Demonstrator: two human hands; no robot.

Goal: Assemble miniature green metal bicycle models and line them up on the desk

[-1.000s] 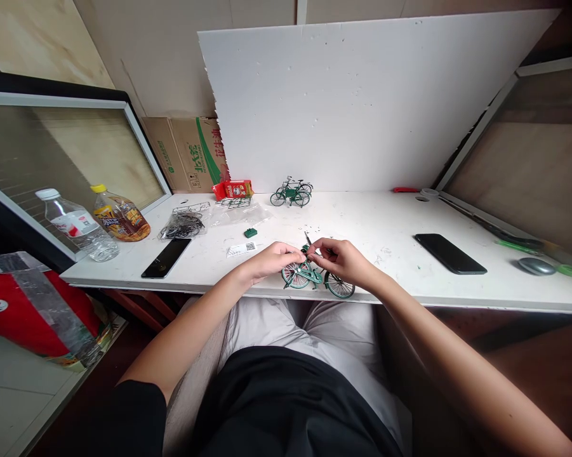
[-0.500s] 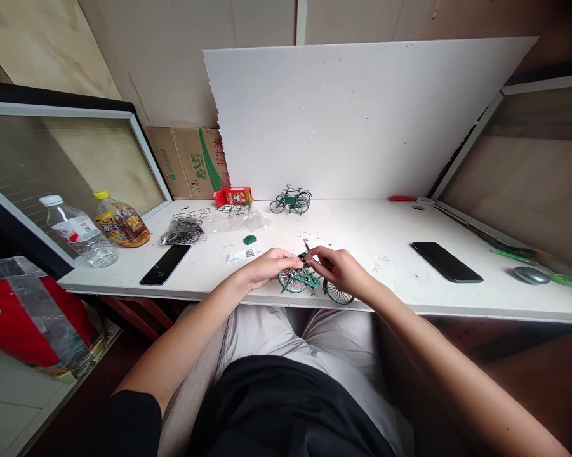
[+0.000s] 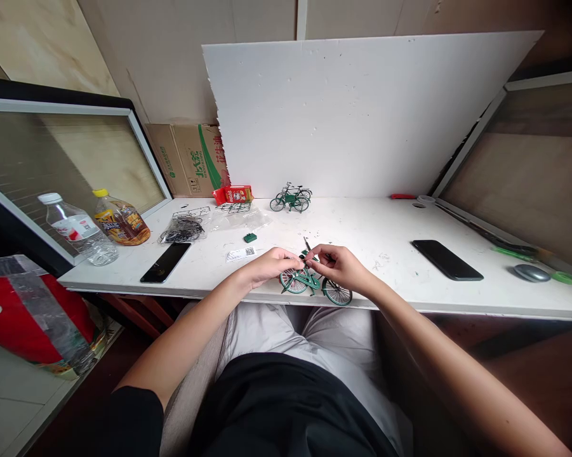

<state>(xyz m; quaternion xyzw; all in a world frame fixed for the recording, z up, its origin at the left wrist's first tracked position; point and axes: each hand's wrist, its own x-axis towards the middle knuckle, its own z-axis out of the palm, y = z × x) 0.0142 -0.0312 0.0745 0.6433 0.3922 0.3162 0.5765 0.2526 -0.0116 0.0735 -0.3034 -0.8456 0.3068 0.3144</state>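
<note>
My left hand (image 3: 276, 265) and right hand (image 3: 339, 264) pinch the upper part of a green model bicycle (image 3: 309, 280) lying just below them, its long axis running left to right along the white table's (image 3: 247, 294) near edge, neither hand clearly nearer.

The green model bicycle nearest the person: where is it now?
In the head view, the green model bicycle is just right of centre, at the near edge of the white table, with the left hand and right hand at its top.

2 bottles (image 3: 79, 230), 2 dark phones (image 3: 447, 260)
</note>
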